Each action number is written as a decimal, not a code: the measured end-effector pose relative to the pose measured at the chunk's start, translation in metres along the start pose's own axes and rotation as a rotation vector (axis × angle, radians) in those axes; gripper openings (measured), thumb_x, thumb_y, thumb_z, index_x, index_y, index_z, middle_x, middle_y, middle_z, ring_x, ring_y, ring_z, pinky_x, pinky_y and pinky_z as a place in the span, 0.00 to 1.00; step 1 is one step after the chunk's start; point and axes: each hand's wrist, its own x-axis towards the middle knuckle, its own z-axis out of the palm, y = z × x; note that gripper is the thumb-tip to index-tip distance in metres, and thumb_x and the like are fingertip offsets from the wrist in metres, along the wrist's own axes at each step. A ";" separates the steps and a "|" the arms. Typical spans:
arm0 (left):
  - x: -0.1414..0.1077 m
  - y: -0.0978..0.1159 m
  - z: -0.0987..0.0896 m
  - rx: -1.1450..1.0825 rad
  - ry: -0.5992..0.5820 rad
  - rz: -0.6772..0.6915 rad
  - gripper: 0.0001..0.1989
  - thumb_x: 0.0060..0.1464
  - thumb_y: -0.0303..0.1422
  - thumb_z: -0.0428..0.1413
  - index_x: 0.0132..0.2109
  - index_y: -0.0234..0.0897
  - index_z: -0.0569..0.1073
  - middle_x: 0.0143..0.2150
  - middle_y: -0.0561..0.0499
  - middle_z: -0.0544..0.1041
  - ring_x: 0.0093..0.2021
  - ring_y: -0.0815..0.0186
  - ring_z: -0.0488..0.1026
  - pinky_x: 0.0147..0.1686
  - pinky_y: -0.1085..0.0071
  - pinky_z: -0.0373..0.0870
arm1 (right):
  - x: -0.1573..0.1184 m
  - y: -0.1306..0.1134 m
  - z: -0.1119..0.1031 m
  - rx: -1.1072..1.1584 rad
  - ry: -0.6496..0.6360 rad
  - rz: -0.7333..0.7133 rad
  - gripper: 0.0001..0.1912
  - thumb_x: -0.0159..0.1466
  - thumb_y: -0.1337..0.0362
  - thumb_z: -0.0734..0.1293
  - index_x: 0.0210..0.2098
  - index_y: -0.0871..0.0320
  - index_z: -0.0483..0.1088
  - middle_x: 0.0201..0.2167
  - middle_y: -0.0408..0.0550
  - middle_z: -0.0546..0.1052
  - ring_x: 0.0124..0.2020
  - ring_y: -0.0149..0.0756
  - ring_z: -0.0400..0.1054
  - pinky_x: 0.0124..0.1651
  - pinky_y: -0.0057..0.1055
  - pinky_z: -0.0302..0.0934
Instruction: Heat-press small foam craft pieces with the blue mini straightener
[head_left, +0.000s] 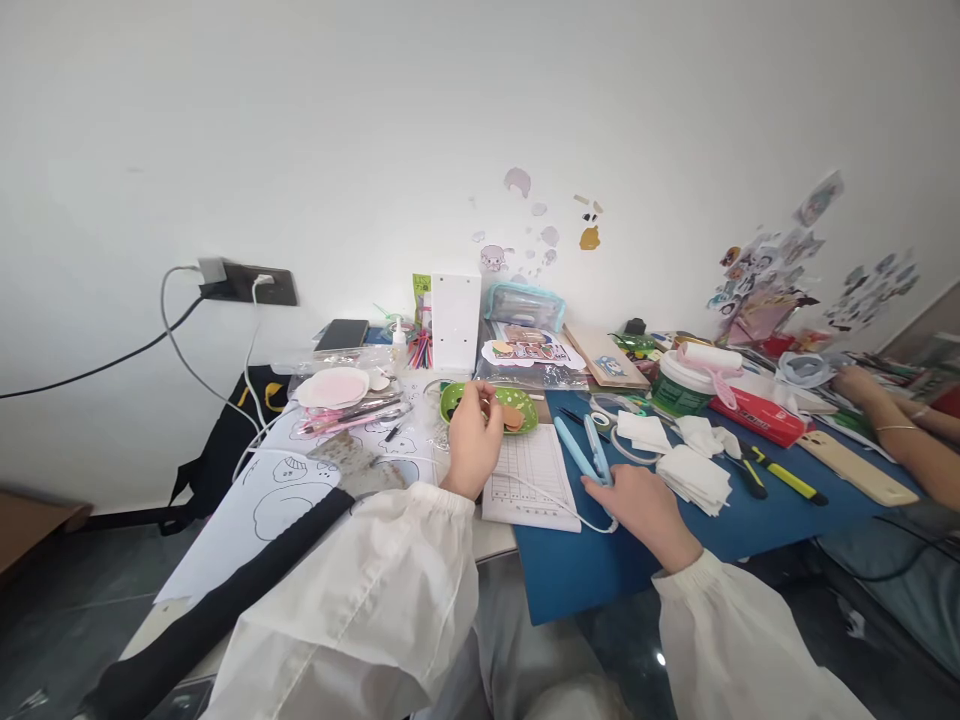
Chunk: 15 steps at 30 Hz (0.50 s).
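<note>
My left hand [478, 437] is over a small green patterned tray [529, 408], its fingertips pinched together. What they hold, if anything, I cannot make out. Inside the tray, right beside those fingers, lies an orange-peach piece [512, 418]. My right hand [646, 512] grips the hinged end of a light blue mini hair straightener [574, 450], whose two arms stand apart in a V. Its white cord [536, 487] runs left across a printed form sheet [529, 500]. Close to my right hand sits a stack of white tissues [694, 480] on the blue mat [555, 575].
Left are sheets with line drawings [289, 500], pink pens [352, 418] and a black sleeve-like strip [247, 570]. Right are a green-white tub [682, 385], a red box [761, 415], cutting pliers [750, 470], a yellow cutter [791, 475] and a phone [855, 468]. Another person's hand [862, 390] is far right.
</note>
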 end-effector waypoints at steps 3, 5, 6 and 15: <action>0.002 -0.001 -0.001 -0.018 0.024 -0.002 0.04 0.54 0.28 0.48 0.39 0.39 0.63 0.33 0.52 0.69 0.32 0.66 0.68 0.33 0.71 0.62 | -0.005 0.002 -0.002 0.179 0.043 0.057 0.22 0.53 0.48 0.65 0.14 0.53 0.53 0.11 0.43 0.61 0.17 0.41 0.63 0.22 0.32 0.49; 0.005 -0.002 -0.002 -0.033 0.049 -0.009 0.04 0.54 0.28 0.48 0.38 0.39 0.63 0.33 0.52 0.69 0.32 0.66 0.68 0.33 0.70 0.63 | -0.012 0.000 -0.002 0.346 0.058 0.098 0.20 0.54 0.48 0.65 0.17 0.54 0.58 0.12 0.42 0.62 0.17 0.40 0.63 0.22 0.32 0.52; 0.006 -0.002 -0.002 -0.042 0.061 -0.014 0.04 0.54 0.28 0.48 0.38 0.38 0.63 0.33 0.52 0.69 0.31 0.66 0.67 0.33 0.70 0.63 | -0.016 -0.002 -0.002 0.448 0.052 0.113 0.18 0.55 0.48 0.65 0.21 0.55 0.61 0.13 0.41 0.64 0.17 0.39 0.64 0.22 0.33 0.54; 0.010 -0.003 -0.007 -0.119 0.166 -0.039 0.03 0.54 0.29 0.48 0.38 0.38 0.63 0.31 0.53 0.67 0.30 0.69 0.67 0.31 0.73 0.62 | -0.025 -0.030 -0.010 1.299 -0.228 0.063 0.21 0.56 0.49 0.66 0.40 0.61 0.69 0.21 0.38 0.61 0.13 0.22 0.49 0.13 0.24 0.48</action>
